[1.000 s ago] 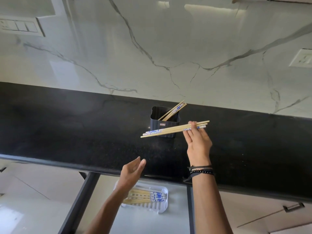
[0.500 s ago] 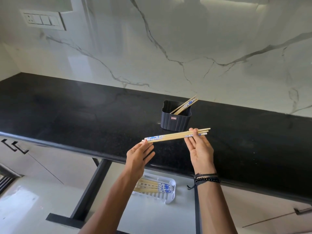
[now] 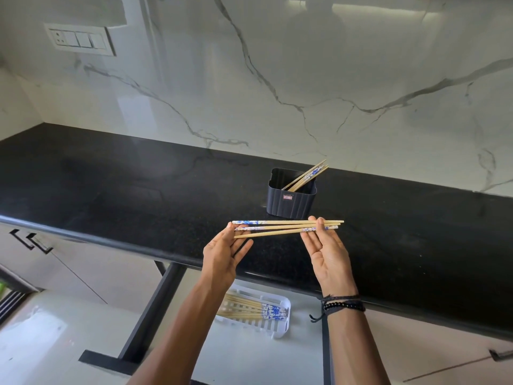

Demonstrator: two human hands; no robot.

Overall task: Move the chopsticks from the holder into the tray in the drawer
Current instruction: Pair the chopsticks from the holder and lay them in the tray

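A small bundle of bamboo chopsticks (image 3: 280, 227) with blue-patterned ends lies level in the air above the black counter. My left hand (image 3: 223, 252) pinches its left end and my right hand (image 3: 324, 248) pinches its right end, palms up. Behind them stands the dark ribbed holder (image 3: 291, 202) with a few chopsticks (image 3: 308, 175) leaning out to the right. Below the counter edge, the open drawer (image 3: 249, 354) holds a white slatted tray (image 3: 274, 326) with several chopsticks (image 3: 249, 308) lying in it, partly hidden by my left forearm.
The black counter (image 3: 111, 195) runs along a white marble wall with a switch plate (image 3: 79, 40) at upper left. Cabinet fronts with black handles (image 3: 30, 240) sit left of the drawer, another handle (image 3: 499, 355) at far right.
My left hand rose from over the drawer and took the bundle's left end. The right hand kept its hold. The view shifted so the holder sits further right.
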